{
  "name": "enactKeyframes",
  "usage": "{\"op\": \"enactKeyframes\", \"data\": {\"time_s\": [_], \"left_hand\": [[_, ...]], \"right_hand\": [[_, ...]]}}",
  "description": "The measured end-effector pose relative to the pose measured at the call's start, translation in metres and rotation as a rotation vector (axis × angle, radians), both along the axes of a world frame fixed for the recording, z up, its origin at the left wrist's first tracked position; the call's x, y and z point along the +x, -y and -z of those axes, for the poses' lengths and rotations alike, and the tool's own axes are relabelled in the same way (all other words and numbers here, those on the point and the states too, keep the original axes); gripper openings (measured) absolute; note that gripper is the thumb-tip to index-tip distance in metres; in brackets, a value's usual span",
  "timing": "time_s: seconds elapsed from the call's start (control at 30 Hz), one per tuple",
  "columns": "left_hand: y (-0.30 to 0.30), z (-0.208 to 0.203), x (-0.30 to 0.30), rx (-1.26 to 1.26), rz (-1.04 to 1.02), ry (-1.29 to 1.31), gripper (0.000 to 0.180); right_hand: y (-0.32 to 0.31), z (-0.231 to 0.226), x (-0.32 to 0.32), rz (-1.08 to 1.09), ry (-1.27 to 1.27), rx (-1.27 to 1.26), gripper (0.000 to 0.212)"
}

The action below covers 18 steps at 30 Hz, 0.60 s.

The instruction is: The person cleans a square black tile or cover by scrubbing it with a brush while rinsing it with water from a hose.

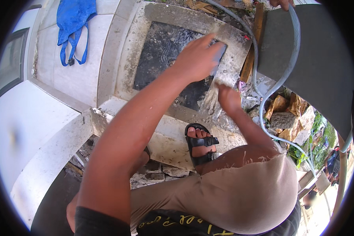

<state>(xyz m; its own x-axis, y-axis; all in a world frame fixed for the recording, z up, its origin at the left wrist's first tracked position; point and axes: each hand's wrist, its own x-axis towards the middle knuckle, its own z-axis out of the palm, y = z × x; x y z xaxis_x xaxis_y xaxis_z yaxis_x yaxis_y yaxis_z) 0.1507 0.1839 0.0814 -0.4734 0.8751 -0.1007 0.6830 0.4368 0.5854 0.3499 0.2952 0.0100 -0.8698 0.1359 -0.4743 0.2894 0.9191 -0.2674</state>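
Two hands blur on my feed, and I can't tell whether the left hand (196, 59) holds anything or has its fingers together. The right hand (229, 99), just right of the wet black panel (157, 59), looks curled, its grip unreadable. The left forearm (149, 106) slants upward, hiding part of that panel, which lies within a pale surround (130, 51). Farther out, another person's hand (281, 3), cut off at the top, meets a grey hose (294, 35).

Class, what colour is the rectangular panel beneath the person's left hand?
The panel is blackish grey with paler smears, best seen in the head view.
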Motion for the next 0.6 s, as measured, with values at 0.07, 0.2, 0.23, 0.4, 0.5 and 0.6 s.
{"op": "enactKeyframes", "data": {"time_s": [0.07,0.2,0.23,0.4,0.5,0.6], "left_hand": [[0.050,0.047,0.016,-0.402,-0.102,0.080,0.067],[0.103,0.093,0.073,-0.874,-0.189,0.219,0.092],[0.116,0.096,0.083,-0.872,-0.203,0.219,0.092],[0.128,0.104,0.096,-0.920,-0.171,0.142,0.098],[0.126,0.102,0.092,-0.923,-0.127,0.162,0.097],[0.131,0.099,0.087,-0.928,-0.125,0.191,0.093]], "right_hand": [[-0.029,0.019,-0.048,0.025,-0.358,0.186,0.035],[0.034,0.067,0.000,-0.234,-0.208,0.413,0.047],[0.064,0.066,0.023,-0.385,-0.193,0.261,0.053],[0.060,0.036,0.004,-0.439,-0.279,-0.009,0.043],[-0.002,0.052,-0.061,-0.386,-0.341,0.422,0.044],[0.017,0.057,-0.035,-0.409,-0.290,0.421,0.046]]}}
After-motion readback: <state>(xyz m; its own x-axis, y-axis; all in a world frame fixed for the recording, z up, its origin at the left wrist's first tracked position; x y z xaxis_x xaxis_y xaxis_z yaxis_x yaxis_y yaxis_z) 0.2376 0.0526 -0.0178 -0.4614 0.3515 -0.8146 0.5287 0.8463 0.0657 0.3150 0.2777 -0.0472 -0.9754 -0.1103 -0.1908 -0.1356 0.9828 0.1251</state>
